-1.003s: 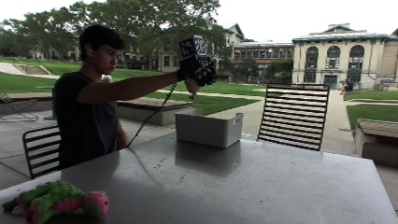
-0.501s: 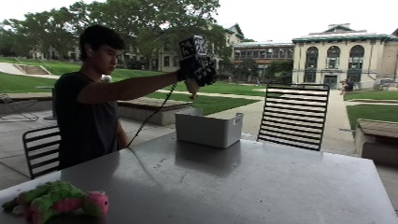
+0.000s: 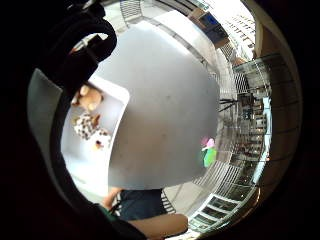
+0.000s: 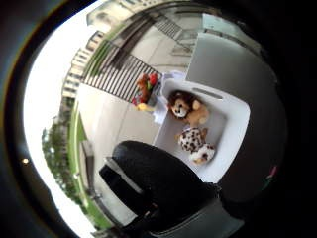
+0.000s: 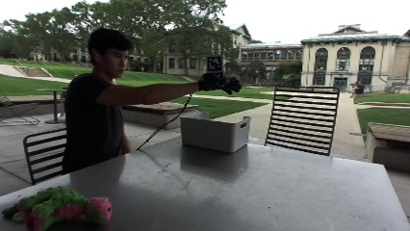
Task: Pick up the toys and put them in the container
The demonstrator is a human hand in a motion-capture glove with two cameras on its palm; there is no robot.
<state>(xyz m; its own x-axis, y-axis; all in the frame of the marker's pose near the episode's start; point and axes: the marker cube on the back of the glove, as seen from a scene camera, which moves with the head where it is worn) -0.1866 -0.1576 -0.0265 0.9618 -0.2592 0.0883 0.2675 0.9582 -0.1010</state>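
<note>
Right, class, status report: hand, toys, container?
Black-gloved right hand open, above white plastic container. Two plush toys inside. Green-and-pink plush toy on table's near corner. Nothing in the way.

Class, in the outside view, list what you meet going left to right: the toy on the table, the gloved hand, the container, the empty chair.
green and pink plush toy → white container → gloved right hand → black slatted chair

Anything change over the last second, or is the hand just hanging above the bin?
Nothing visibly changed. The gloved right hand still hovers above the white bin, holding nothing. The lion and spotted toy lie in the bin; the green and pink toy stays on the table's near corner.
</note>
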